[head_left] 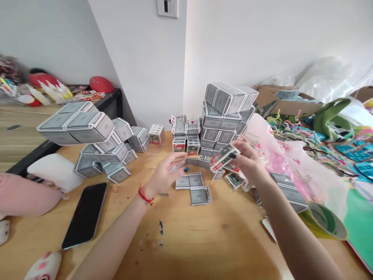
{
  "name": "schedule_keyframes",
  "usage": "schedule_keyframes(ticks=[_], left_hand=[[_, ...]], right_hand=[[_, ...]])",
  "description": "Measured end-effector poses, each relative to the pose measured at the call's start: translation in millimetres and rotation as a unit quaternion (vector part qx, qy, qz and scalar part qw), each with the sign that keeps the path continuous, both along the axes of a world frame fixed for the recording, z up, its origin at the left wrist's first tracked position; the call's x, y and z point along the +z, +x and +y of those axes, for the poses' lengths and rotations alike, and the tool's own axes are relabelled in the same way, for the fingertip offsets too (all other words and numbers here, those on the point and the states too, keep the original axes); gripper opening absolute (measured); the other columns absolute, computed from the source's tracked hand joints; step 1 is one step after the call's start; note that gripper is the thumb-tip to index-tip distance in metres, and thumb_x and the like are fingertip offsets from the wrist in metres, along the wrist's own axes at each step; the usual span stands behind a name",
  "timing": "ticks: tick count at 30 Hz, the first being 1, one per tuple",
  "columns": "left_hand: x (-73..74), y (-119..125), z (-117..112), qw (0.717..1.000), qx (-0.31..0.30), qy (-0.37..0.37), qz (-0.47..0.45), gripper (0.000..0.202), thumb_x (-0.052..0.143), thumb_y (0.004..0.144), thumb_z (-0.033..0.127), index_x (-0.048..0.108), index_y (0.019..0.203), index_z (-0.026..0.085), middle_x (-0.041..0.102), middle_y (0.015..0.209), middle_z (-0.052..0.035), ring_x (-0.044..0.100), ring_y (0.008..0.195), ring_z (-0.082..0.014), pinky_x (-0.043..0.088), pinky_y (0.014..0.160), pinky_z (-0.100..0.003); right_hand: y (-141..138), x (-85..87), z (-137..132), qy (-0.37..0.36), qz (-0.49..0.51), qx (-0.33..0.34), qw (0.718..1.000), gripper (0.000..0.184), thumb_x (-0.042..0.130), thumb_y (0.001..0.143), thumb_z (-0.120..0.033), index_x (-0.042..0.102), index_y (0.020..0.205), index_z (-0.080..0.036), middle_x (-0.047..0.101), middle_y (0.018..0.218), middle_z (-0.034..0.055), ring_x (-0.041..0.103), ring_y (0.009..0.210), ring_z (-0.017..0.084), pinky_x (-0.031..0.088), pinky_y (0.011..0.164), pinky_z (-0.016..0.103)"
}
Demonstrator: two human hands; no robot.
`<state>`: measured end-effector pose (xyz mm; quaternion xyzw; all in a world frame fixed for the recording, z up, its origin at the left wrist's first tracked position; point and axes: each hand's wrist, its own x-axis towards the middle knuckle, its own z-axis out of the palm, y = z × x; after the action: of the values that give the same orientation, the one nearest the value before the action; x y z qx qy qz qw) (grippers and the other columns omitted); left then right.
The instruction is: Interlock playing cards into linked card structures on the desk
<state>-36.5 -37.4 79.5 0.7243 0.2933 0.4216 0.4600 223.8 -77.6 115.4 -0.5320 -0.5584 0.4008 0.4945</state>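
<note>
A wooden table [227, 252] spreads beneath everything, with a tall stack of grey-patterned card blocks [220, 120] rising at its far side, the top block set askew. To the left, a second stack of card blocks [87, 132] stands lower and uneven, its broad upper block jutting outward. Both forearms reach in from the near edge and angle toward each other. The right hand [250, 157] is raised in front of the taller stack, wrist bent inward, thumb and fingers pinching. The left hand [164, 171] hangs palm-inward over the middle, fingers pointing right, thumb a little below them; whether it grips the greyish sliver there I cannot tell. A dark phone [86, 214] lies left of the left forearm, and a yellow tape roll [313, 224] sits beyond the right one. Below and between the hands lie flat grey cards [198, 194], joined edge to edge. Smaller still is the red-and-green card box [222, 158], tilted in the right hand's grip. A thin red bracelet [145, 195] circles the left wrist.
</note>
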Motion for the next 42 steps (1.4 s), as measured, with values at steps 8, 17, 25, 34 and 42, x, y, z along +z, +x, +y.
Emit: schedule_keyframes(ticks=[8,17,25,34,42], left_hand=[[-1.3,17,-21,0.996,0.019,-0.090,0.010,0.035,0.055,0.077,0.028,0.055,0.111,0.021,0.063,0.099,-0.0066,0.061,0.077,-0.0168,0.052,0.066,-0.030],[-11.5,-15,-33,0.980,0.032,-0.191,-0.045,0.013,0.058,0.075,0.027,0.059,0.081,0.015,0.062,0.069,-0.0022,0.059,0.062,-0.0143,0.050,0.061,-0.028],[-14.0,-20,-38,0.977,0.020,-0.210,-0.037,0.017,0.060,0.073,0.029,0.061,0.083,0.015,0.063,0.069,-0.0035,0.060,0.064,-0.0161,0.050,0.062,-0.030],[-16.8,-33,-37,0.975,0.048,-0.214,-0.031,0.017,0.061,0.072,0.029,0.060,0.082,0.015,0.063,0.070,-0.0030,0.059,0.065,-0.0157,0.051,0.064,-0.030],[-19.7,-41,-38,0.980,0.099,-0.175,0.008,0.013,0.060,0.072,0.028,0.060,0.078,0.017,0.064,0.069,-0.0023,0.060,0.066,-0.0163,0.048,0.061,-0.027]], right_hand=[[-24,-31.3,-17,-0.032,-0.161,0.110,0.980,0.030,0.049,0.080,-0.032,0.047,0.108,-0.020,0.057,0.106,0.0081,0.062,0.071,0.015,0.050,0.065,0.030],[29,-44.3,-31,-0.101,-0.595,0.049,0.796,0.053,0.043,0.073,-0.008,0.035,0.125,-0.017,0.058,0.108,0.0118,0.061,0.073,0.019,0.039,0.058,0.025],[34,-48.7,-32,-0.108,-0.693,0.057,0.711,0.064,0.047,0.065,-0.006,0.034,0.127,-0.018,0.050,0.119,0.0152,0.061,0.069,0.020,0.030,0.048,0.024],[47,-61.6,-33,-0.050,-0.701,0.183,0.687,0.087,0.041,0.061,0.000,0.013,0.139,-0.025,0.045,0.130,0.0130,0.062,0.069,0.019,0.035,0.048,0.024],[51,-49.1,-26,-0.058,-0.665,0.160,0.727,0.073,0.048,0.069,-0.014,0.024,0.137,-0.027,0.052,0.124,0.0110,0.062,0.074,0.021,0.041,0.057,0.027]])
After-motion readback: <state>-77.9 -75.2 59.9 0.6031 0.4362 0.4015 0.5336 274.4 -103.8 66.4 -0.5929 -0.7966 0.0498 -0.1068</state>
